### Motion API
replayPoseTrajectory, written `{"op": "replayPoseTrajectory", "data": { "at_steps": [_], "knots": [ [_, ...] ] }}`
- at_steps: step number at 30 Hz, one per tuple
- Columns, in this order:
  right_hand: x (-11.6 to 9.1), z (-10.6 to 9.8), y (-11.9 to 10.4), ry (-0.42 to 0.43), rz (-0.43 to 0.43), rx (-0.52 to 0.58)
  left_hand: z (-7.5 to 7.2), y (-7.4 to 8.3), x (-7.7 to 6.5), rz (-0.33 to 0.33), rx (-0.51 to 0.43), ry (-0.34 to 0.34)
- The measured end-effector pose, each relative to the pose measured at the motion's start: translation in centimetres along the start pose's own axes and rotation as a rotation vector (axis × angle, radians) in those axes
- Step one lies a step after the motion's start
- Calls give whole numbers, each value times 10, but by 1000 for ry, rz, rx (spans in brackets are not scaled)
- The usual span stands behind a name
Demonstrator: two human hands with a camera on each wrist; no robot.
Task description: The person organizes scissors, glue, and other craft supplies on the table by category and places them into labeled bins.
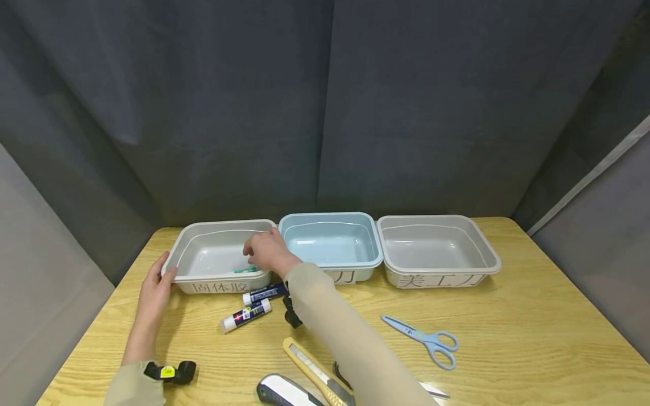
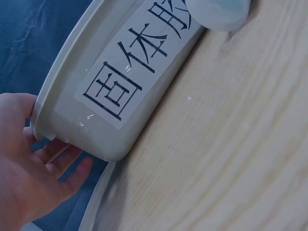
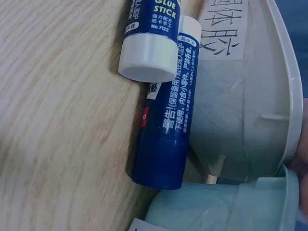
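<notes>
My left hand (image 1: 154,290) grips the left corner of a grey plastic bin (image 1: 215,223), fingers curled under its rim in the left wrist view. My right hand (image 1: 269,251) is over the right side of that bin, with bent fingers. A slim green object (image 1: 246,270) shows inside, just below this hand; whether the fingers touch it is hidden. Two navy glue sticks lie before the bin: one glue stick (image 1: 246,314) with white ends, and another glue stick (image 3: 166,144) close against the bin's front. In the right wrist view only a sliver of the hand shows beyond the rim.
A light-blue bin (image 1: 330,265) and a second grey bin (image 1: 439,272) continue the row rightward. Blue scissors (image 1: 424,338) lie at right on the wooden table (image 1: 533,338). A yellow utility knife (image 1: 317,369) and a white-and-black cutter (image 1: 286,390) lie near the front, beside the right sleeve.
</notes>
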State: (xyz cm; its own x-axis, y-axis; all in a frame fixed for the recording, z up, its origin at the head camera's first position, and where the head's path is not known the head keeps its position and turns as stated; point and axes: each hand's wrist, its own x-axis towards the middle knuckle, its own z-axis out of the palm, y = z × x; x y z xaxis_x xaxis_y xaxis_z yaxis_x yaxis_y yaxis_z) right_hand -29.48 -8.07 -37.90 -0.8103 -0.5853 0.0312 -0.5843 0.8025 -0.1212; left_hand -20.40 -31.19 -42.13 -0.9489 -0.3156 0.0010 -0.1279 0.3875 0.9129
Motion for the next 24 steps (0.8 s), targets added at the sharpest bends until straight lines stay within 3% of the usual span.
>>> {"op": "replayPoseTrajectory", "data": {
  "at_steps": [6,10,15,24],
  "knots": [
    [-8,-4,6,56,-50,93,-5,-2,3,36,31,-53],
    [-16,-7,11,93,-110,130,-11,-5,2,93,54,-91],
    [-29,-9,17,148,-173,213,-14,-6,3,157,20,-155],
    [-59,-16,22,182,-273,216,-17,-11,4,108,-23,-274]
  ]
}}
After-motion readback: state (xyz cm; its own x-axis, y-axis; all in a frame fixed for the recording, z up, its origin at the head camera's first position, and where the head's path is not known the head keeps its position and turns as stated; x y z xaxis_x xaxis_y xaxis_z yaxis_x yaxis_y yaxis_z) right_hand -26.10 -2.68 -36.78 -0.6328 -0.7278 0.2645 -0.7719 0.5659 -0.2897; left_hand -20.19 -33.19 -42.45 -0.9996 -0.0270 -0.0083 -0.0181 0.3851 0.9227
